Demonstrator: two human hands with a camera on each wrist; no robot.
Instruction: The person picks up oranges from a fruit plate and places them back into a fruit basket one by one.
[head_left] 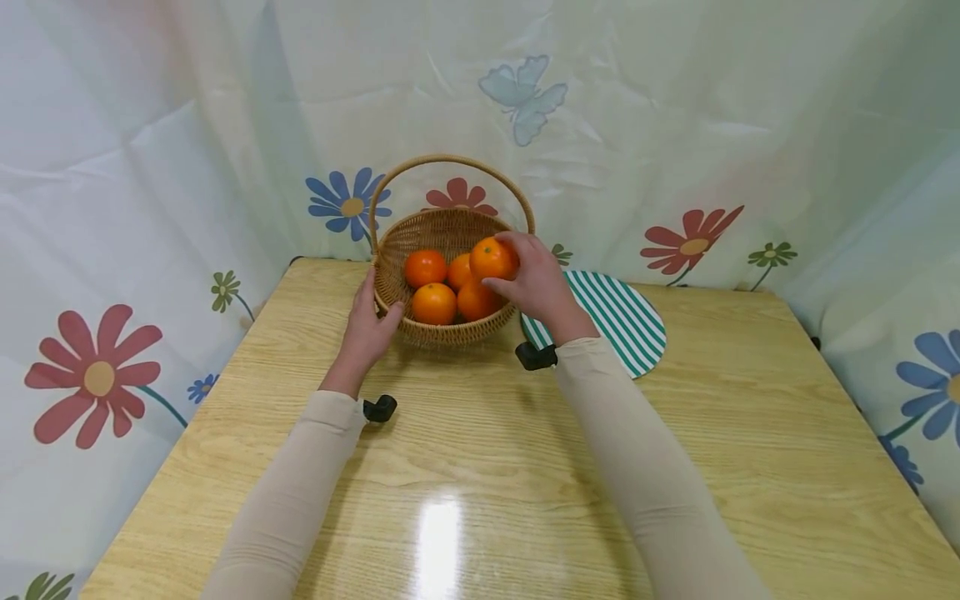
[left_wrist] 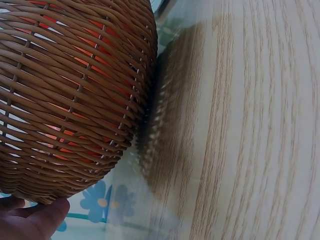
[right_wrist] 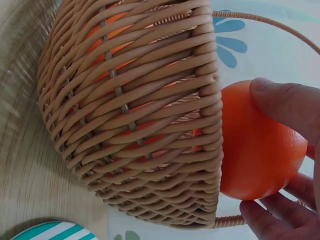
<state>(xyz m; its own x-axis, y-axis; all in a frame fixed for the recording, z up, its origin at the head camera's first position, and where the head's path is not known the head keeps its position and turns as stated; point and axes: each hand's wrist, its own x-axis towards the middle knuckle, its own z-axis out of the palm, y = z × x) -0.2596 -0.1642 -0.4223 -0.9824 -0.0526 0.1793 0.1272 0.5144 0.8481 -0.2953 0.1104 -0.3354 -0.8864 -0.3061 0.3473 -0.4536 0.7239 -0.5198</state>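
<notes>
A wicker basket (head_left: 455,333) with a tall arched handle stands on the table near the back, and several oranges (head_left: 434,304) lie inside. At its right side my right hand (head_left: 542,279) holds an orange (head_left: 494,257) between thumb and fingers, above the other fruit. In the right wrist view this orange (right_wrist: 261,142) shows just past the rim, with the thumb on one side and fingertips on the other. My left hand (head_left: 367,327) rests against the basket's left outer side, fingers extended and thumb spread. The left wrist view shows only part of that hand (left_wrist: 37,222), touching the wicker.
A round green-and-white striped mat (head_left: 626,321) lies right of the basket, partly under my right forearm. Behind the wooden table (head_left: 480,450) hangs a flowered curtain (head_left: 622,125), close to the basket. A strip of glare shows on the table's front part.
</notes>
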